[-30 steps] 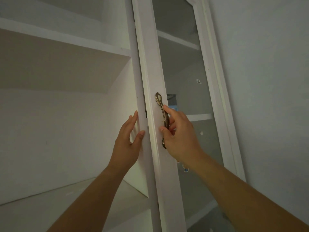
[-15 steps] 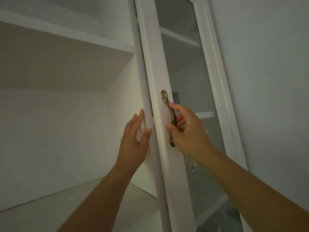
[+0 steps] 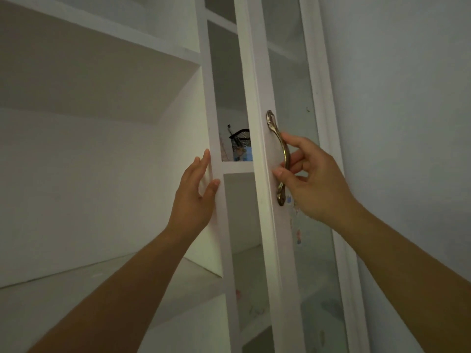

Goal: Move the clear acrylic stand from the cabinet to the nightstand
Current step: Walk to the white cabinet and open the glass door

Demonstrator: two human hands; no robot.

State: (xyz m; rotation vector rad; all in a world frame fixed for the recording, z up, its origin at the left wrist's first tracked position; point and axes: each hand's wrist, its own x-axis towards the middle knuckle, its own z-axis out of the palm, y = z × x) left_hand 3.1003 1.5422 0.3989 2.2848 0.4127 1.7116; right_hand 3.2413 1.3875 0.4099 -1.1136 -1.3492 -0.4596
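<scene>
Both hands work the cabinet [image 3: 209, 118]: right hand [image 3: 313, 182] clasps the upright door handle [image 3: 280, 159], left hand [image 3: 196, 197] lies flat and open at its 9 o'clock, while no acrylic stand is visible.

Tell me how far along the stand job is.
Done: the glass door stands partly open, showing a black mesh cup on a shelf. In hand: the right hand grips the brass handle; the left hand rests flat against the cabinet post. Left: no clear stand visible yet; finding, lifting and carrying it remain.
</scene>
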